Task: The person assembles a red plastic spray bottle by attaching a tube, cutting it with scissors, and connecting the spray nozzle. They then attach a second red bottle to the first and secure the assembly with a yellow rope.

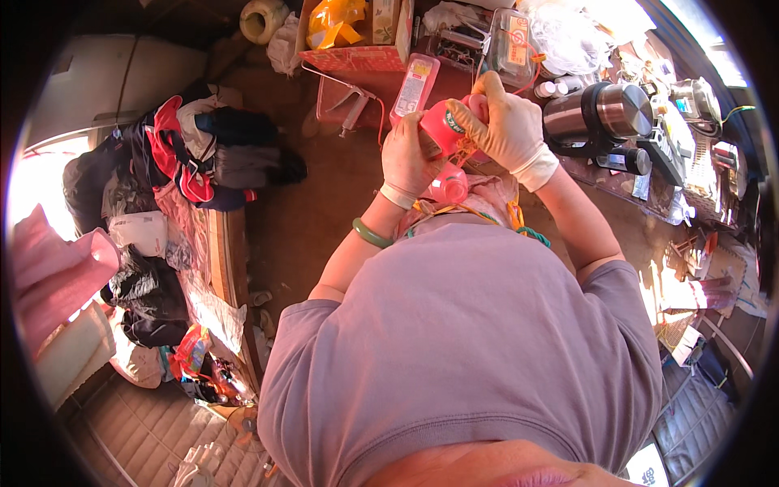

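Note:
My left hand (409,155), in a pale work glove with a green bangle above the wrist, grips a red-pink plastic bottle (439,131) with a green label bearing white writing. From the other side, my gloved right hand (508,125) holds the bottle's upper end, its thumb against the label. A tangle of orange string (467,148) hangs just below the bottle, between the hands. Beneath, a second pink bottle-like piece (451,184) lies at my lap. Yellow and green cords (532,236) show near my waist. The fingertips of both hands are partly hidden.
A red table carries a cardboard box (356,59), a pink lidded case (415,85), a clear plastic container (512,49) and a large steel flask (599,111). A white hand tool (356,112) lies near its edge. Piled clothes (182,146) cover a wooden-edged bed at left.

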Demonstrator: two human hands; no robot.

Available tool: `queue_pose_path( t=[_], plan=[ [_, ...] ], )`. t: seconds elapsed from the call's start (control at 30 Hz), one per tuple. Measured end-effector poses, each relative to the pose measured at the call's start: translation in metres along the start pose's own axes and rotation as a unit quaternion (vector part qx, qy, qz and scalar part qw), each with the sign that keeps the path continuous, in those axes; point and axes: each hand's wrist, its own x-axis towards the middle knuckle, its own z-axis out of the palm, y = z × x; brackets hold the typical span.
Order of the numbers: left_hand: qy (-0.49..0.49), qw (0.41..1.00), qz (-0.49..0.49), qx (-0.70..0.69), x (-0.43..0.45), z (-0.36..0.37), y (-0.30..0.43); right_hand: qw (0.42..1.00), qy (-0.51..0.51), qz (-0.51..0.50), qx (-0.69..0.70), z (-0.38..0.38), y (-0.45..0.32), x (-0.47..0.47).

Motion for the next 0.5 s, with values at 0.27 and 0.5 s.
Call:
queue_pose_path(
  t=[0.27,0.5],
  plan=[
    [-0.189,0.963,-0.117,-0.154,0.019,-0.042,0.022,0.987,-0.026,-0.135,0.08,-0.011,0.018,0.004],
    [-0.363,0.825,-0.193,-0.388,0.032,-0.059,0.001,0.915,-0.185,-0.357,0.042,-0.038,0.029,0.021]
  ],
)
